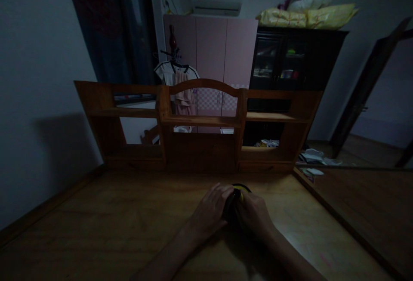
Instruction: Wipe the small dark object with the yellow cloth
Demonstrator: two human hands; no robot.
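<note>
A dark, round object with a black rim and yellow inside is between my two hands, over the wooden surface. The dim light hides its exact kind. My left hand holds its left side, with the fingers curved over the edge. My right hand is closed at its right side, where the yellow part shows beside the knuckles. Most of the right fingertips are hidden, and the object's underside is covered by the hands and shadow.
A wooden shelf unit with cubbies stands along the far edge of the wooden surface. A wall borders the left, and a raised wooden edge runs along the right. Plastic bags lie beyond that edge.
</note>
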